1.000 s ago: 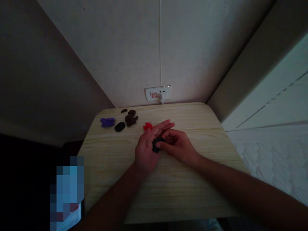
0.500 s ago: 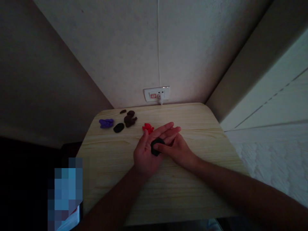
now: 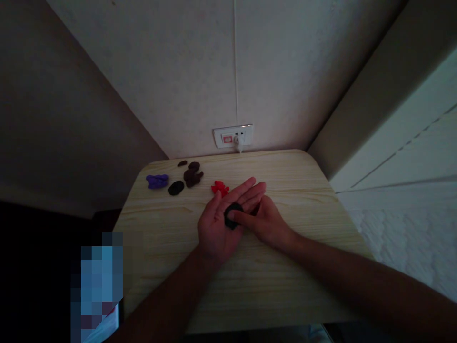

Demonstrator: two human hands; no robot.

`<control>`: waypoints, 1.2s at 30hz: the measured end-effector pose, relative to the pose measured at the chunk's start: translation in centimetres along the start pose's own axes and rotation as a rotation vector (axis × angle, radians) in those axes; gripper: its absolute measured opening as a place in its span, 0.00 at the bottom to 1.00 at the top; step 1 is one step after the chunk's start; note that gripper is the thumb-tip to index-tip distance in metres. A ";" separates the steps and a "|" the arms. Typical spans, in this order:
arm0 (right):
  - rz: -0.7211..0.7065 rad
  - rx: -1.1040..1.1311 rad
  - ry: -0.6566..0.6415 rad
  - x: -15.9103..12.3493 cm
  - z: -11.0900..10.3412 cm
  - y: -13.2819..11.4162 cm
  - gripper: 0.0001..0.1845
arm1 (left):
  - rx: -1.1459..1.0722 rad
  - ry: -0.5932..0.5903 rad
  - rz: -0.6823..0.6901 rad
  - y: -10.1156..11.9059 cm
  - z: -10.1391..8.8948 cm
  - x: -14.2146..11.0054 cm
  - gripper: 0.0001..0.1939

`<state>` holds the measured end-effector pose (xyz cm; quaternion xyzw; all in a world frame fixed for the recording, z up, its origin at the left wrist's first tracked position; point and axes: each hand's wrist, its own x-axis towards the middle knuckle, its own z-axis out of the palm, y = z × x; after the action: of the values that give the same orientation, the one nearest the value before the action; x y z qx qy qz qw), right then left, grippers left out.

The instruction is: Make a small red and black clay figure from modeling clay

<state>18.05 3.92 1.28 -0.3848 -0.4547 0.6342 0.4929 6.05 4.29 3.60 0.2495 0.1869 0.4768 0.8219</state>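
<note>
A flattened lump of black modelling clay (image 3: 233,223) lies on the palm of my left hand (image 3: 217,233). That hand is turned palm up with its fingers stretched out, pointing to the back right. My right hand (image 3: 269,224) presses its thumb on top of the clay. The curled fingers of the right hand are partly hidden beside the left fingers. Just beyond my left hand is a red clay piece (image 3: 219,187), its near side covered by the fingers.
On the wooden table (image 3: 285,286) at back left lie a purple clay piece (image 3: 157,181), a black flat clay oval (image 3: 176,188) and brown clay lumps (image 3: 193,177). Behind the table, a wall socket (image 3: 233,136) holds a white plug. A quilted white surface (image 3: 410,247) lies at right.
My right thumb has come to lie flatter over the black clay, which now shows wider and rounder on the palm. The left fingers have shifted slightly to the right.
</note>
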 end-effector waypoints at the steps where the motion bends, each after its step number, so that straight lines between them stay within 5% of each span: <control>1: -0.001 -0.002 -0.013 0.1 -0.1 0.1 0.21 | 0.003 0.015 -0.002 0.0 -0.1 0.1 0.31; 8: -0.037 -0.045 -0.065 0.3 -0.4 0.5 0.21 | -0.002 0.113 -0.041 0.2 -0.8 0.7 0.24; 15: 0.003 -0.082 -0.060 0.0 -0.6 0.8 0.23 | 0.032 0.144 0.063 0.2 -0.5 0.6 0.28; 22: 0.038 -0.169 -0.004 -0.5 -0.3 1.1 0.21 | 0.046 0.182 0.143 -0.3 -0.4 0.5 0.22; 36: -0.006 -0.085 -0.052 0.0 -0.5 0.3 0.16 | -0.039 0.140 0.008 0.0 -0.4 0.4 0.26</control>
<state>18.46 4.02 0.78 -0.3873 -0.4951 0.6227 0.4660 6.03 4.76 3.23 0.2003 0.2336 0.5000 0.8096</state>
